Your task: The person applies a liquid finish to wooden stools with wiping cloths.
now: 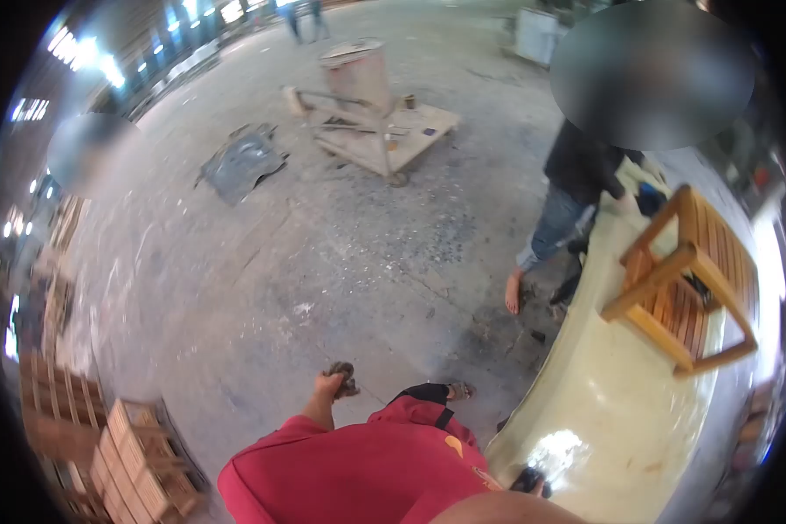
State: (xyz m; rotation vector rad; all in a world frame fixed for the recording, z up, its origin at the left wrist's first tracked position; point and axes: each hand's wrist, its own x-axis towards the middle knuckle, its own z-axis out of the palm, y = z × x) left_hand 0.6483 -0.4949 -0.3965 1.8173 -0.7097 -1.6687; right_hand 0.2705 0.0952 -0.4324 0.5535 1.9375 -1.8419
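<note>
My red clothing point(367, 476) fills the bottom of the view, with my legs and sandalled feet point(341, 382) on the concrete floor below. A bare forearm point(506, 509) crosses the bottom edge toward a small dark object point(529, 479) on the pale table point(620, 410). My right hand is not clearly shown there, and whether it grips the object is unclear. My left hand is out of sight. A wooden slatted chair frame point(686, 279) lies tilted on the table to the right.
Another person in a dark top and jeans point(576, 188) stands at the table's far end. A low wooden cart with a drum point(375, 113) is across the floor, next to a grey sheet point(240, 162). Stacked wooden pieces point(140, 454) sit at the lower left.
</note>
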